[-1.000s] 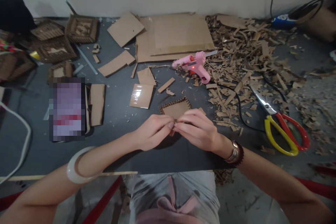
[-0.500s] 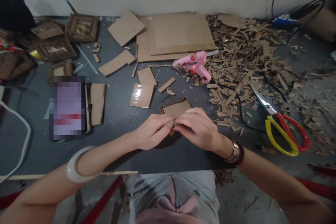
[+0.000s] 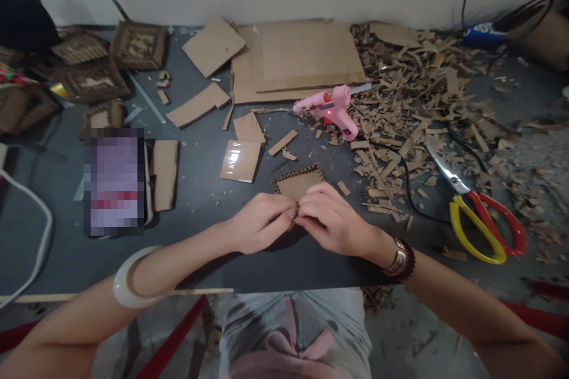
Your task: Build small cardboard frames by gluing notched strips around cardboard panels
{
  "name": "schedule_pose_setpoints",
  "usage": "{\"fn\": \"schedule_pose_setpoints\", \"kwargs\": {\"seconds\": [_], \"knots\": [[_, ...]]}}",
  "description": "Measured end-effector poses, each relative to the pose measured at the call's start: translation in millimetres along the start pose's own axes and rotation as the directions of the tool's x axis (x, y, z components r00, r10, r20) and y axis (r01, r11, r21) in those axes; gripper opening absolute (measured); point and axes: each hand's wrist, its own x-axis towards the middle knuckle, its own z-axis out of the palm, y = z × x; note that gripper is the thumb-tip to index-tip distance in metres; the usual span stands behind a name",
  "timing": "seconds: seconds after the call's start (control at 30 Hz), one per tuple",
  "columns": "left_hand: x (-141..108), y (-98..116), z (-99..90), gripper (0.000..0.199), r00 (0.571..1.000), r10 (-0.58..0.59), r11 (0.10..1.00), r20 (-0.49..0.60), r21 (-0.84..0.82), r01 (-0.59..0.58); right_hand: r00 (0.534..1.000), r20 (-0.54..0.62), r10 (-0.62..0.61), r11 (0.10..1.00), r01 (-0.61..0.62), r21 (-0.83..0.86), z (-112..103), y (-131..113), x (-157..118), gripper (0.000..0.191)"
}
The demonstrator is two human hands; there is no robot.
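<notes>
the left hand (image 3: 260, 222) and the right hand (image 3: 333, 219) are brought together at centre, above the dark table (image 3: 200, 260), with fingers curled and fingertips meeting. both hands pinch the near edge of a cardboard piece (image 3: 297, 185), which has a crimped, corrugated border. the pinched edge is hidden by the fingers, and the rest of the piece extends directly ahead of the hands. whether it rests on the table cannot be determined. a white bangle (image 3: 133, 278) encircles the left forearm, and a metal watch (image 3: 400, 259) sits with a dark beaded band on the right wrist. ahead of the hands and slightly left lie a glossy taped square (image 3: 240, 161) and a narrow cardboard strip (image 3: 282, 143). ahead and slightly right, a pink glue gun (image 3: 329, 111) lies on its side with its red light lit, just in front of a large cardboard sheet (image 3: 306, 59). right of the right hand are scissors (image 3: 478, 228) with yellow and red handles, open, and beyond them a heap of cardboard scraps (image 3: 413, 89). well left of the left hand are lattice cardboard trays (image 3: 138, 46), and nearer the hand a rectangular object (image 3: 114, 182) too blurred to identify.
</notes>
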Motion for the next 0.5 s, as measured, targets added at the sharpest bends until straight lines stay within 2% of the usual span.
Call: {"fn": "schedule_pose_setpoints", "kwargs": {"seconds": [0.13,0.23,0.5], "knots": [[0.0,0.3,-0.2,0.033,1.0,-0.023,0.999,-0.01,-0.037,0.023,0.999,-0.033,0.038,0.999,-0.037,0.029,1.6,1.2,-1.3,0.009],[0.1,1.0,-1.2,0.034,0.999,-0.038,0.997,-0.012,-0.071,0.037,0.999,-0.047,0.014,1.0,-0.014,0.015,2.1,1.9,-1.0,0.006],[0.8,3.1,-2.4,0.034,0.999,-0.044,0.997,0.011,-0.057,0.045,1.0,0.021,-0.014,0.999,0.015,-0.04,-0.9,1.1,0.1,0.007]]}}
